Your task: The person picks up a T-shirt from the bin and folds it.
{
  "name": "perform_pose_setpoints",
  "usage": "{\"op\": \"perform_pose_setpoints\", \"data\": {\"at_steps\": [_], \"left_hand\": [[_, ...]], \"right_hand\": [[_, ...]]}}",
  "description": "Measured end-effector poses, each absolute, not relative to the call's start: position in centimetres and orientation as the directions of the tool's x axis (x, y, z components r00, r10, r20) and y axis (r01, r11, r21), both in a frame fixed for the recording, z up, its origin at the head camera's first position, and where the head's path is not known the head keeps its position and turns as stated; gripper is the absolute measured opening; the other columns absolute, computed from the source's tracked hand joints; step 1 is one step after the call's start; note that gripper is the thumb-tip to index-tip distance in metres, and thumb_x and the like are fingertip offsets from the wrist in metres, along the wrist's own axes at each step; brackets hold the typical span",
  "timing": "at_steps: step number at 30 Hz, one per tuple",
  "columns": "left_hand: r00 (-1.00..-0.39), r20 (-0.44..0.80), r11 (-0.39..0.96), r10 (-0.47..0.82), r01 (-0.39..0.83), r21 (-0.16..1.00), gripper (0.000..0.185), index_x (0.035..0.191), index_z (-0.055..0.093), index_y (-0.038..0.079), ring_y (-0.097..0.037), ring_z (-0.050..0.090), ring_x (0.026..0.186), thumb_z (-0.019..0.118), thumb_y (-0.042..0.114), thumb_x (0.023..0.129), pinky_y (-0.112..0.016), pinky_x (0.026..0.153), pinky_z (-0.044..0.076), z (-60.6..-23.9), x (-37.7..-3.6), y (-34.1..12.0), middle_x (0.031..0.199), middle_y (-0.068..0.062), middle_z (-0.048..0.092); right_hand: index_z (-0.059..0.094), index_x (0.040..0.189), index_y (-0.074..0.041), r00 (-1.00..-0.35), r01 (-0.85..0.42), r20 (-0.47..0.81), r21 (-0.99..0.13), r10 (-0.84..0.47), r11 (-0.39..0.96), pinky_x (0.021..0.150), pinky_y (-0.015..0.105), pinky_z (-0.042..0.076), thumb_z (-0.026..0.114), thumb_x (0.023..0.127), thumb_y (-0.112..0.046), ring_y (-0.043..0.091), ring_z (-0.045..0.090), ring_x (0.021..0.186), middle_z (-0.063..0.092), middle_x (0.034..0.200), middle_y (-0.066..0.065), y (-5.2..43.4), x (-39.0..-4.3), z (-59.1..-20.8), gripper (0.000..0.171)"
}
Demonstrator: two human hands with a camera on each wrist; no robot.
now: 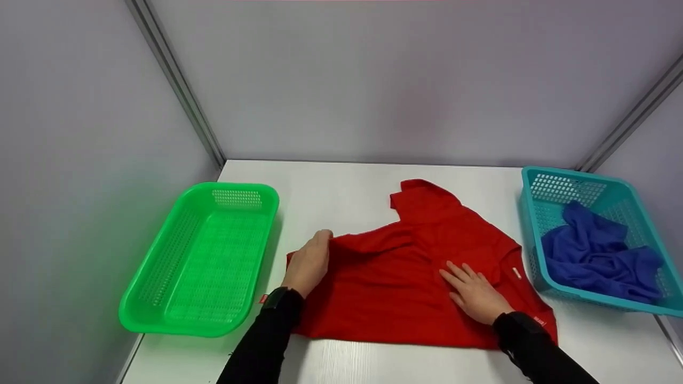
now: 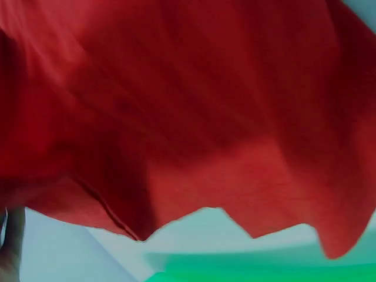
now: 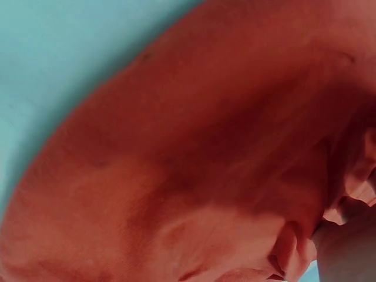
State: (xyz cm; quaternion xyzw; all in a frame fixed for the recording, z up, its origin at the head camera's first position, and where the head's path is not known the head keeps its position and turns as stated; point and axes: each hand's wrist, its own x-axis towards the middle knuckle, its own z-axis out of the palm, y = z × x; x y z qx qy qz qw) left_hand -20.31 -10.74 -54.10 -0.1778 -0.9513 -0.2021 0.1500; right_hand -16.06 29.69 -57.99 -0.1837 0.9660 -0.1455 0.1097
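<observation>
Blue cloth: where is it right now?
In the head view, the blue cloth lies bunched inside the teal basket at the table's right edge, right of the red shirt.

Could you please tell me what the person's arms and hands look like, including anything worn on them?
Both arms are covered by long black sleeves reaching the wrists. The left hand and right hand are bare, without gloves or visible rings. A black device is strapped at each wrist, at the cuff; the band on the right wrist carries a small red mark.
</observation>
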Motion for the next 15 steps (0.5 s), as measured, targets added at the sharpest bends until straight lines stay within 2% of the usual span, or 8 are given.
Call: {"op": "perform_pose_setpoints", "data": {"at_steps": [4, 7, 11, 15], "left_hand": [[-0.873, 0.16, 0.81, 0.461, 0.487, 0.326, 0.022, 0.129, 0.056, 0.01, -0.02, 0.071, 0.088, 0.063, 0.01, 0.107, -0.034, 0.083, 0.063, -53.9, -19.5, -10.3, 0.106, -0.007, 0.071], [-0.826, 0.083, 0.8, 0.558, 0.562, 0.212, 0.025, 0.126, 0.061, 0.008, -0.022, 0.072, 0.09, 0.07, 0.013, 0.104, -0.035, 0.085, 0.064, -54.6, -19.1, -10.4, 0.103, -0.008, 0.073], [-0.812, 0.047, 0.806, 0.581, 0.583, 0.101, 0.015, 0.114, 0.07, 0.009, -0.024, 0.071, 0.09, 0.073, 0.01, 0.1, -0.036, 0.084, 0.063, -55.7, -18.7, -10.8, 0.099, -0.008, 0.076], [-0.836, 0.035, 0.83, 0.547, 0.547, 0.106, 0.016, 0.116, 0.068, 0.01, -0.026, 0.07, 0.089, 0.073, 0.012, 0.1, -0.038, 0.081, 0.063, -56.2, -18.4, -11.3, 0.1, -0.008, 0.076]], "right_hand": [[0.051, 0.157, -0.004, -0.908, -0.336, -0.145, -0.311, -0.394, 0.889, 0.119, 0.076, 0.034, 0.067, 0.103, -0.015, 0.058, 0.037, 0.152, 0.043, 0.167, 0.025, 29.6, -16.1, -57.8, 0.057], [0.052, 0.155, -0.002, -0.918, -0.314, -0.135, -0.331, -0.374, 0.89, 0.118, 0.076, 0.034, 0.068, 0.103, -0.017, 0.057, 0.041, 0.15, 0.048, 0.162, 0.026, 29.5, -16.3, -57.7, 0.056], [0.049, 0.156, 0.0, -0.946, -0.243, -0.119, -0.356, -0.302, 0.902, 0.117, 0.079, 0.031, 0.064, 0.105, -0.016, 0.052, 0.051, 0.143, 0.057, 0.153, 0.027, 29.6, -17.0, -57.0, 0.056], [0.048, 0.155, 0.003, -0.963, -0.226, -0.062, -0.351, -0.263, 0.909, 0.112, 0.077, 0.039, 0.062, 0.105, -0.007, 0.051, 0.061, 0.13, 0.062, 0.143, 0.03, 30.3, -17.9, -56.4, 0.053]]}}
